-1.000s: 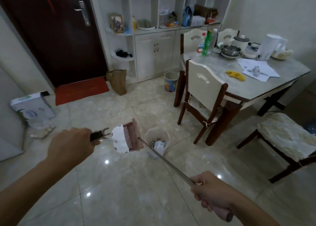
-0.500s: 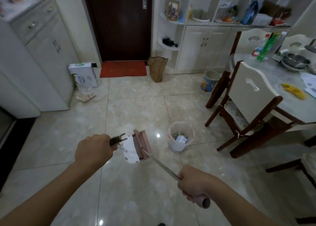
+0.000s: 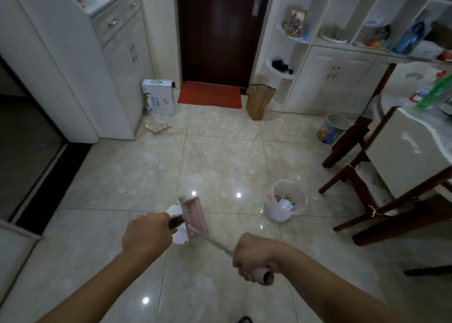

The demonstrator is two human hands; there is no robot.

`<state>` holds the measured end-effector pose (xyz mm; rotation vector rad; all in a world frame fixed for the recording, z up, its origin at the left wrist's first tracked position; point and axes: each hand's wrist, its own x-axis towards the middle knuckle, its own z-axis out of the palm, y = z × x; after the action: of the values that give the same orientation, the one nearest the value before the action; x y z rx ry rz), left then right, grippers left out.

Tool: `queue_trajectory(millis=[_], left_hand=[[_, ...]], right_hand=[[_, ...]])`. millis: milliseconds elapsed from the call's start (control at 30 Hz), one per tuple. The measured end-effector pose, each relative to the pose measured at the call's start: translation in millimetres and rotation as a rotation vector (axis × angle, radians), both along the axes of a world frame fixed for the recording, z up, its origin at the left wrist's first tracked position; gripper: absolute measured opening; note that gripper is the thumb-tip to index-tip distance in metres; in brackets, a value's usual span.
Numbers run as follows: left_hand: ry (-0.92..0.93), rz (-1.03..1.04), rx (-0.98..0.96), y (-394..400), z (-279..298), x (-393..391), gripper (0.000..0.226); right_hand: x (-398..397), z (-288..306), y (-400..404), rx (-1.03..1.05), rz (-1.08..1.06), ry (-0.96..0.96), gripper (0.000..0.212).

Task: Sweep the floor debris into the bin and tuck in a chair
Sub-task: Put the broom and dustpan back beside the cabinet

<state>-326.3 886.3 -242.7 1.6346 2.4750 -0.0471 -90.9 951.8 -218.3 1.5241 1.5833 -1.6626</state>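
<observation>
My left hand (image 3: 146, 234) grips a black broom handle (image 3: 176, 221), whose white head (image 3: 179, 234) lies against the pink dustpan (image 3: 194, 215). My right hand (image 3: 255, 254) is closed on the pink grip of the dustpan's long metal handle (image 3: 216, 243). Both tools hang above the tiled floor in front of me. A small white bin (image 3: 286, 200) lined with a bag stands on the floor to the right of the dustpan and holds scraps. A white-backed wooden chair (image 3: 401, 166) stands at the right, by the marble table (image 3: 437, 124).
A dark door with a red mat (image 3: 210, 95) is straight ahead. A brown paper bag (image 3: 259, 100), a white carton (image 3: 159, 95) and a colourful cup-shaped bin (image 3: 331, 128) stand on the floor. White cabinets line the left; shelves line the back right.
The view has swung left, so the table has slid to the right edge. The dustpan and broom have moved away from the bin, leftward and closer to me. Both hands keep their grips.
</observation>
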Motion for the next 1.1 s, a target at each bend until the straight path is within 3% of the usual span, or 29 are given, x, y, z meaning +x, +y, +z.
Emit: queue_trajectory(millis=[100,200,267,433,900,1100], left_hand=[[-0.039,0.082,0.002,-36.0,-10.8,-43.3,0.021],[-0.094,0.162,0.055,-63.3,-14.7,-78.5,0.019],[-0.118,0.199,0.076,-77.4,-12.6,-96.9,0.020],[-0.166,0.310,0.078,-108.4,-2.7,-141.5,0.015],[-0.137,0.612,0.035,-171.7,-26.8,-268.9,0.014],[-0.125,0.691,-0.011,-172.6,-37.2,-325.1,0.015]], right_hand=[[-61.7,6.2,2.7,-0.018,-0.101,0.062,0.008],[-130.6,15.4,1.2,-0.036,-0.168,0.139,0.031],[-178.5,22.1,-7.6,-0.024,-0.127,0.166,0.035],[-273.8,37.2,-34.1,-0.015,0.014,0.190,0.020],[-452.8,21.8,-58.8,-0.151,0.341,0.188,0.003],[-535.1,10.4,-62.2,-0.190,0.479,0.201,0.016]])
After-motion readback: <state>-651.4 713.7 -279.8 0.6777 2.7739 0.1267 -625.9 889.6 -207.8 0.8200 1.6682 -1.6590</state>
